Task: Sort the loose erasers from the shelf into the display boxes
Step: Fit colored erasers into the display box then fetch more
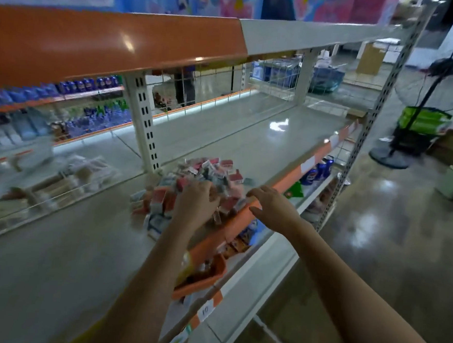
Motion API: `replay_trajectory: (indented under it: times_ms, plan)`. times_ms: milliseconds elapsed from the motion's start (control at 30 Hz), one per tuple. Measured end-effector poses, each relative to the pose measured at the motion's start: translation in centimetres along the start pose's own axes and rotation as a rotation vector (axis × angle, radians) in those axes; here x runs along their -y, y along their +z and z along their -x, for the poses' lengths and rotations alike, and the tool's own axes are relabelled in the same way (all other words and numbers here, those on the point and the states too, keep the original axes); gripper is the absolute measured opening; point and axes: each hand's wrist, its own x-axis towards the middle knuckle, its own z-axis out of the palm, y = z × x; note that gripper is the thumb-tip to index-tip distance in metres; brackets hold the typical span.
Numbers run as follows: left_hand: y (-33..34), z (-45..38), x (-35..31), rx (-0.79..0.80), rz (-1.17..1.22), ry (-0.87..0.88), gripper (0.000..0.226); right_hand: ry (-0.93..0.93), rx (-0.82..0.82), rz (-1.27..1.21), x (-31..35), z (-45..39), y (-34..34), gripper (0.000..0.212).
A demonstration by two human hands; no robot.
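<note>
Head view: left hand (pixel 195 205) curls into the erasers (pixel 206 180); right hand (pixel 269 210) rests loosely on the shelf edge (pixel 281 183).

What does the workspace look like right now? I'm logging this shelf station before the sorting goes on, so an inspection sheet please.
Surface: grey metal shelf board with an orange front price strip.
Job's things: heap of small red, white and grey boxed erasers near the front edge; no display boxes seen.
Clutter: orange plastic tray on the shelf below, holding goods.
Hands: left hand reaches into the heap, image too blurred to tell its grip; right hand rests open on the strip.
Cables: nothing seen.
Surroundings: black pedestal fan and green shopping basket on the glossy floor; stocked shelves behind.
</note>
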Motion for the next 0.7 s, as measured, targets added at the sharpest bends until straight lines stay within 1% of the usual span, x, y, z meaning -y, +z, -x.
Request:
replay_trajectory:
  times_ms: [100,200,333,400,500,600,700]
  plan:
    - [0.9,-4.0,0.5,-0.017,-0.039,-0.032,0.029,-0.002,0.053,0.006,-1.7,-4.6,0.1,0.041]
    - [1.8,-6.4,0.8,-0.033,-0.1,-0.065,0.028,0.01,0.032,0.01,-3.0,-7.7,0.8,0.04]
    - [3.0,-8.1,0.8,0.024,-0.097,-0.08,0.038,0.026,0.043,0.01,-5.0,-10.8,2.2,0.038]
    - [3.3,-8.9,1.0,0.052,-0.106,-0.094,0.037,0.016,0.051,0.01,-5.7,-12.4,2.8,0.036]
    - [3.6,-9.7,1.2,0.072,-0.127,-0.114,0.034,-0.035,0.045,-0.001,-6.6,-14.3,3.5,0.035]
    - [3.6,-9.7,1.6,0.086,-0.052,-0.133,0.033,-0.13,0.07,-0.044,-7.6,-15.5,3.5,0.037]
    - [3.5,-9.4,1.8,0.073,-0.012,-0.148,0.02,-0.232,0.085,-0.139,-8.7,-16.3,2.7,0.034]
